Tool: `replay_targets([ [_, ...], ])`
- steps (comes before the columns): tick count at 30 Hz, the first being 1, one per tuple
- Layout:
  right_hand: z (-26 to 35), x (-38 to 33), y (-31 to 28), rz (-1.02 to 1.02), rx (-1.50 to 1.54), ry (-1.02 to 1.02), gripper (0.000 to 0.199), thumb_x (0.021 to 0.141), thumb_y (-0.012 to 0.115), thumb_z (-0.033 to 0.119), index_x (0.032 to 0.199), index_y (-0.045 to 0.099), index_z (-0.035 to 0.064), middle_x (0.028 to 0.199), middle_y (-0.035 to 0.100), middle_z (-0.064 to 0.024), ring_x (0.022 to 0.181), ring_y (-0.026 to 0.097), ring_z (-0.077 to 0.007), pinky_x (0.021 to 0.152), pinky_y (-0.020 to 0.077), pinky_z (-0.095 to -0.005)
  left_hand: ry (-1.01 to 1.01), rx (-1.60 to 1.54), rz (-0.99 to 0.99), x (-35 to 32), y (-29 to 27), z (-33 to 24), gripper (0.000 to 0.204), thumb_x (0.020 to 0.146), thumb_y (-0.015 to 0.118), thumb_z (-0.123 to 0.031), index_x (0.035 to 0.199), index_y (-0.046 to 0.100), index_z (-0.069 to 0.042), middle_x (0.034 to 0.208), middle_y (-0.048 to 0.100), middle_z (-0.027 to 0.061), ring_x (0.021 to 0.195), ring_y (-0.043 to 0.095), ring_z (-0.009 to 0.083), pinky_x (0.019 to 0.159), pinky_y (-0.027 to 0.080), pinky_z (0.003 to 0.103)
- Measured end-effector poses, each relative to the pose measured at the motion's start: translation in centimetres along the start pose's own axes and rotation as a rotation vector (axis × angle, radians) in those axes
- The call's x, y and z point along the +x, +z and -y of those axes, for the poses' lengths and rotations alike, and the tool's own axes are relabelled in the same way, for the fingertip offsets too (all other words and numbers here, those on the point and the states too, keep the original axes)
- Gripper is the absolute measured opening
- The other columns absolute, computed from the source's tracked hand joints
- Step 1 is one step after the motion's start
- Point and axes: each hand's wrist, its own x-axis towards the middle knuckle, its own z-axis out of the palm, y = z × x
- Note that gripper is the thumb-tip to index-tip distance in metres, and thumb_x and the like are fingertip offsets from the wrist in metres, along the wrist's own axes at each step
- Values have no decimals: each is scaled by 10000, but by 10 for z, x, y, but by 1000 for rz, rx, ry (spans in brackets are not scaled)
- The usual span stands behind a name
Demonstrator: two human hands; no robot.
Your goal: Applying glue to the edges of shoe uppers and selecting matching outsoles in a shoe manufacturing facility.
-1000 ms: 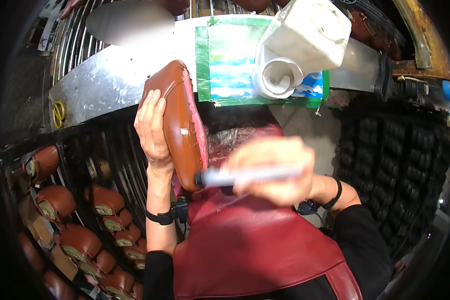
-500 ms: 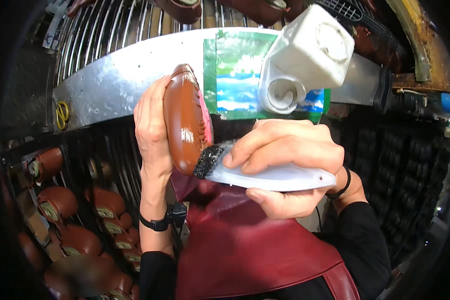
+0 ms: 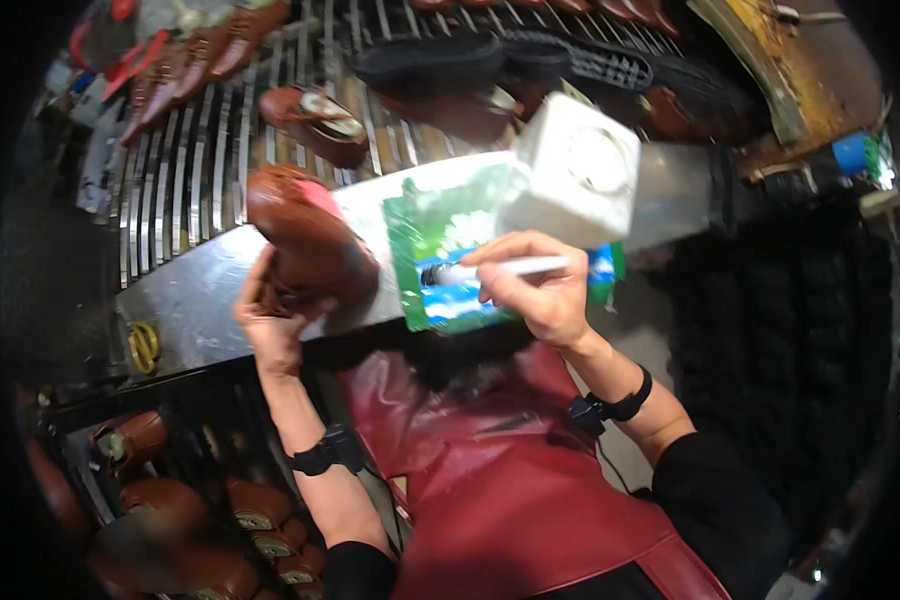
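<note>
Away from my body, my left hand (image 3: 278,322) grips a glossy brown leather shoe (image 3: 305,250) by its lower part, above the metal bench top. A pink patch shows on the shoe's far side. In my right hand (image 3: 545,290) is a white-handled brush (image 3: 510,267), pinched between thumb and fingers. Its dark bristles point left, over a green and blue printed plastic sheet (image 3: 410,300); whether they touch it I cannot tell. Just beyond this hand stands a white plastic jug (image 3: 590,170). The shoe and brush are apart.
Past the bench top (image 3: 190,305) runs a rack of metal bars (image 3: 185,190), bearing brown shoes (image 3: 315,120) and black soles (image 3: 430,62). A yellow looped item (image 3: 143,345) hangs at the bench's left front. More brown shoes (image 3: 165,500) fill a rack at lower left.
The brush has left the shoe and now hovers over the printed sheet. My left hand has carried the shoe farther away and turned it. The view has shifted, showing more of the bar rack.
</note>
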Motion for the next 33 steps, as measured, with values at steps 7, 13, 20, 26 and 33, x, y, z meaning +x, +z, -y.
replay_targets([
  [7,-13,-53,-39,-495,-199,-92,145,1004,766,109,1012,739,-33,781,693,-50,562,630,-96,486,482,-242,132,-16,-53,-75,15,-5,737,793,793,-131,1451,552,94,1305,695,237,1197,687,333,1090,521,450],
  [13,-36,-57,-30,-570,-53,93,172,1017,746,117,971,726,-48,742,700,-80,519,640,-124,444,491,-262,-111,25,7,-132,14,22,687,821,843,-237,1375,611,97,1236,728,205,1101,719,280,1027,555,413],
  [20,15,-29,-33,-345,645,274,220,1014,708,169,957,703,-43,776,732,-156,558,693,-216,449,520,-314,-200,-137,84,-141,45,-2,673,729,869,-188,1295,666,115,1228,739,251,1122,736,327,1041,562,422],
  [26,27,-21,-18,-154,418,233,126,934,717,89,907,708,-33,795,730,-149,520,640,-162,450,463,-274,-228,-172,140,-129,50,-7,655,753,834,-226,1286,669,116,1219,738,250,1100,742,330,1048,563,444],
  [33,25,-86,8,-69,293,163,128,953,698,56,930,686,-69,908,727,-200,591,639,-146,527,500,-267,-214,-349,175,-123,71,-10,691,916,787,-345,1367,569,131,1203,719,219,1050,737,283,960,595,410],
])
